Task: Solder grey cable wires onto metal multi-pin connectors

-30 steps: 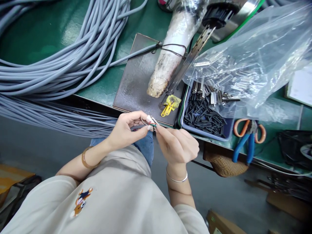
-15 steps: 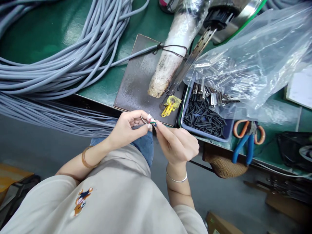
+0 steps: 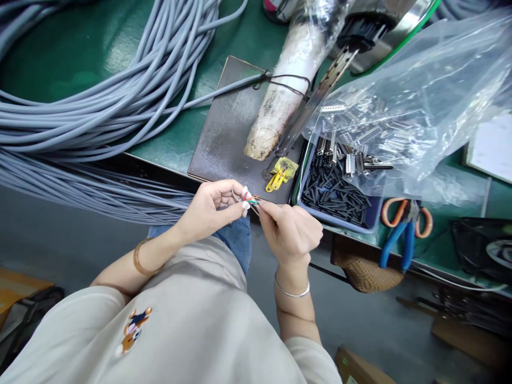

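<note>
Thin coloured wires, red, green and orange among them, fan out between my two hands just in front of the table edge. My left hand pinches them between thumb and fingers; white wrapping covers its fingertips. From the right, the thumb and forefinger of my right hand are closed on the wire ends. Behind the hands, a yellow clip-like piece lies on a dark board. Above that board slants a soldering iron beside a white, scorched, wrapped rod.
Grey cable coils cover the table's left side. To the right, a blue tray holds black sleeves and metal connectors, with a clear plastic bag over it. Pliers overhang the front edge.
My right hand has shifted slightly and drawn back a little from the left. The wires between the fingers now spread wider, with orange ones showing. My left hand stays nearly still.
</note>
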`<state>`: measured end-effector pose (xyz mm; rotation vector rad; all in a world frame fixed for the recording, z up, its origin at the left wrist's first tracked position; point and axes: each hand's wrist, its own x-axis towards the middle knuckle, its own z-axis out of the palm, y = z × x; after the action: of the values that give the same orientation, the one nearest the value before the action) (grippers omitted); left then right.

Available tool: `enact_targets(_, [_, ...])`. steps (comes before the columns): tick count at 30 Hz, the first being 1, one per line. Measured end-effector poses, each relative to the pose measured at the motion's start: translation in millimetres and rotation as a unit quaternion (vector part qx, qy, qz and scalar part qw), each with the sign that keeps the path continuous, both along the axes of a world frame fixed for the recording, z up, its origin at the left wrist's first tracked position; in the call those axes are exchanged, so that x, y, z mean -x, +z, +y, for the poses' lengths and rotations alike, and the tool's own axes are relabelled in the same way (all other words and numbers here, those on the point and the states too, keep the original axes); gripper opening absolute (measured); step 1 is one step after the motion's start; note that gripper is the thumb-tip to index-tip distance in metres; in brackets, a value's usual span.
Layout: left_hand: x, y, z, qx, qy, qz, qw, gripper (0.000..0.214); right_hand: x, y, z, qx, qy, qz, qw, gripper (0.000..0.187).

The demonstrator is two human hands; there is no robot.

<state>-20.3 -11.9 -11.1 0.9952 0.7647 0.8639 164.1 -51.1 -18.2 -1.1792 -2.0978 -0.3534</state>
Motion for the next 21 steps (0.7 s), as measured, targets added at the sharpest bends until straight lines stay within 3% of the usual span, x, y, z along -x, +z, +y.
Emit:
enact_targets(5, [-1,-0.9,-2,-0.014,0.018,-0.01,1.0,0.014,5,6.9,-2,0.077,0.013,0.084,0.993,0.011])
enact_targets(12, [-1,1.2,-6,-0.056,0.026,0.025,0.998,0.012,7,12.1,-13,0.208,-0.018,0.235,0.949,0.01])
enact_targets(15, [-1,0.4,-7,-0.068,0.026,0.037,0.997,0.012,8,13.0,-14,0.209,-0.024,0.241,0.947,0.009])
enact_targets(21, [-2,-1.7,-9,-0.144,0.046,0.098,0.984,0.007,7,14.4,-13,0.131,-0.03,0.163,0.977,0.011])
